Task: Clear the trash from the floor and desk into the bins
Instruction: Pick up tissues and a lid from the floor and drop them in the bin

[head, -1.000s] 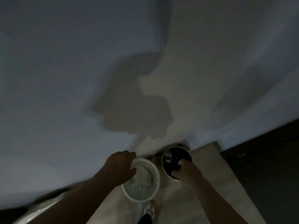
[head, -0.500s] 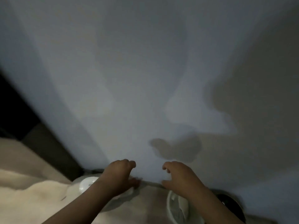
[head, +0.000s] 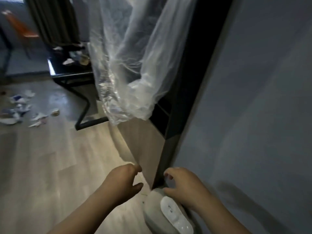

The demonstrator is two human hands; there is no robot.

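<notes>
My left hand (head: 125, 181) and my right hand (head: 184, 186) hover low in the view with loosely curled fingers and hold nothing. Just under my right hand stands a pale grey bin (head: 157, 210) with a white liner, against the wall's corner. Scraps of paper trash (head: 20, 108) lie scattered on the wooden floor at far left. More crumpled trash (head: 74, 56) sits on the black desk (head: 72, 76) further back. A clear plastic bag (head: 128, 68) hangs in the upper middle, covering part of the desk.
A grey wall (head: 253, 107) fills the right side, edged by a dark vertical panel (head: 184, 102). The desk's black leg frame (head: 84, 114) stands on the floor. An orange chair (head: 22, 29) and dark curtains are at the back left. Open wooden floor (head: 55, 166) lies to my left.
The view has swung left from the bare wall to the room. The black bin has left the view; floor trash, desk and hanging bag have appeared. Both hands stay low and hold nothing.
</notes>
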